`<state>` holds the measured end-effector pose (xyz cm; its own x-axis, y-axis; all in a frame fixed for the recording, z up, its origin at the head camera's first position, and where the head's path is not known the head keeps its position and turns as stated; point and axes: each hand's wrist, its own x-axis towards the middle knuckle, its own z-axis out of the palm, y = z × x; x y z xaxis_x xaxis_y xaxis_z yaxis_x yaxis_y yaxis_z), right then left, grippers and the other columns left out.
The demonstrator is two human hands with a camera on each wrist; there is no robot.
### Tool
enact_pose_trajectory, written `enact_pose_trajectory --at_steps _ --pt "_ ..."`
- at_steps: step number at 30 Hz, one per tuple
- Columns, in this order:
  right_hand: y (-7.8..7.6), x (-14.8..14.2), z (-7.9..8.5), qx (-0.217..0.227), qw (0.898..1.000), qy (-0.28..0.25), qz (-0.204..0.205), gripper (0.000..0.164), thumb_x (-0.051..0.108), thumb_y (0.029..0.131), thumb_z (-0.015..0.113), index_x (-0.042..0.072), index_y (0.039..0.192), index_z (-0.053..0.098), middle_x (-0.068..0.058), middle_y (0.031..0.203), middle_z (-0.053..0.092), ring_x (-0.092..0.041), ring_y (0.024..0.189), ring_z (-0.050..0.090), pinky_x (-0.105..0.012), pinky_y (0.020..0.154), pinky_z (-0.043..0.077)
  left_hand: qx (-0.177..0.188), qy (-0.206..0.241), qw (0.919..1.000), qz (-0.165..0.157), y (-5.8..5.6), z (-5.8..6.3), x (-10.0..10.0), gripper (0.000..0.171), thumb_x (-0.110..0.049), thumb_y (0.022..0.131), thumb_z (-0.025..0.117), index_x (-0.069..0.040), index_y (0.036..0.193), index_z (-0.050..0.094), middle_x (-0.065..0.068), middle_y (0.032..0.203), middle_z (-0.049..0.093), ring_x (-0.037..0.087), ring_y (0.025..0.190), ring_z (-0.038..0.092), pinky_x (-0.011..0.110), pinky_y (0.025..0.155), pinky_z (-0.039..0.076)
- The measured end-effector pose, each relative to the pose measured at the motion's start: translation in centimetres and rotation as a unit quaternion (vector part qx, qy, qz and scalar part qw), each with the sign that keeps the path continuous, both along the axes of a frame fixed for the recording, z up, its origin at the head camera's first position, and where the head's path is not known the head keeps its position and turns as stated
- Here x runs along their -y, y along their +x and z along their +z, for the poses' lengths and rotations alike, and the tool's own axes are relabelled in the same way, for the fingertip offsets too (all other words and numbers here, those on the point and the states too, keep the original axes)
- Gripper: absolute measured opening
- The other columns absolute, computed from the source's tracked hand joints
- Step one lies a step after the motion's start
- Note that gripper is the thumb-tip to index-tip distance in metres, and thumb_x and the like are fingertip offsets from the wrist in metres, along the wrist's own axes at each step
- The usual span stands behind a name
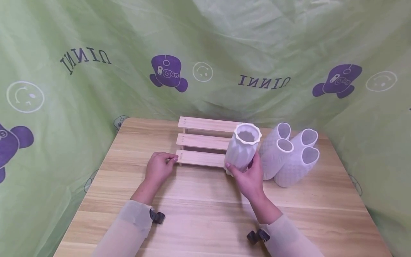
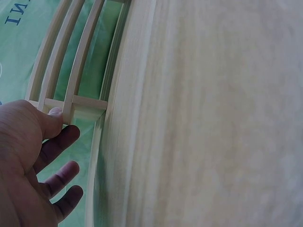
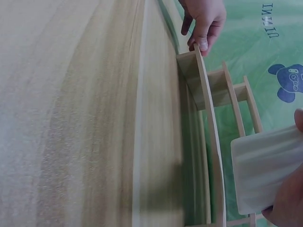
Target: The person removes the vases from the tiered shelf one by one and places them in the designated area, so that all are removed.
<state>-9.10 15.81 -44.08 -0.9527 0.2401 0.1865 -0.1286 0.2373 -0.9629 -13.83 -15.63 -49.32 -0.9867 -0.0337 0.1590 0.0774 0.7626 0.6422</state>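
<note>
A three-step wooden display rack (image 1: 200,158) stands toward the back of the table. At the left end of its lowest plank, my left hand (image 1: 158,167) pinches the wood between thumb and forefinger; the left wrist view shows the other fingers (image 2: 64,177) spread apart below. My right hand (image 1: 252,178) grips a white ribbed vase (image 1: 239,155) with a scalloped rim, thumb on the near side. The vase is upright with a slight tilt and overlaps the rack's right end in the head view. In the right wrist view the vase's base (image 3: 251,175) is off the tabletop, beside the planks.
Several more white vases, among them a textured one (image 1: 297,167), stand grouped to the right of my right hand. The wooden table (image 1: 205,217) has rounded back corners. A green printed curtain (image 1: 212,43) hangs behind it and at both sides.
</note>
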Motion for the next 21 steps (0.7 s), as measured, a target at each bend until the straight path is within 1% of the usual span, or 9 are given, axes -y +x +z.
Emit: enact_pose_trajectory --at_steps 7,13,18,21 --pt "0.6 -0.4 -0.3 0.004 1.000 0.010 -0.002 0.088 0.010 0.074 0.093 0.006 0.146 0.042 -0.011 0.137 0.057 -0.030 0.126 0.056 -0.051 0.110 0.044 0.000 0.000 1.0000 -0.001 0.0 0.1 0.0 0.013 -0.022 0.097 0.075 -0.014 0.104 0.082 0.005 0.103 0.078 0.031 0.117 0.062 0.050 0.105 0.049" --pt "1.3 -0.7 -0.6 0.002 1.000 0.007 0.001 0.091 0.008 0.073 0.093 0.008 0.148 0.042 -0.009 0.139 0.056 -0.029 0.129 0.054 -0.050 0.112 0.042 -0.005 0.004 1.0000 0.003 0.0 0.3 -0.1 0.013 -0.022 0.096 0.076 -0.014 0.103 0.083 0.005 0.102 0.078 0.032 0.116 0.062 0.050 0.104 0.049" --pt "2.1 -0.9 -0.8 0.011 1.000 0.015 -0.004 0.091 0.009 0.072 0.094 0.007 0.147 0.042 -0.010 0.139 0.056 -0.030 0.129 0.055 -0.051 0.112 0.042 -0.010 0.000 1.0000 0.002 0.1 0.2 -0.1 0.013 -0.021 0.096 0.075 -0.014 0.104 0.082 0.005 0.102 0.079 0.032 0.116 0.062 0.050 0.104 0.049" --pt "2.5 -1.2 -0.8 0.016 1.000 0.010 -0.005 0.090 0.008 0.072 0.094 0.006 0.146 0.043 -0.011 0.140 0.056 -0.031 0.129 0.055 -0.052 0.112 0.042 -0.012 0.000 0.9999 0.002 0.0 0.2 -0.1 0.013 -0.021 0.096 0.076 -0.014 0.103 0.083 0.005 0.102 0.079 0.032 0.116 0.063 0.050 0.103 0.049"
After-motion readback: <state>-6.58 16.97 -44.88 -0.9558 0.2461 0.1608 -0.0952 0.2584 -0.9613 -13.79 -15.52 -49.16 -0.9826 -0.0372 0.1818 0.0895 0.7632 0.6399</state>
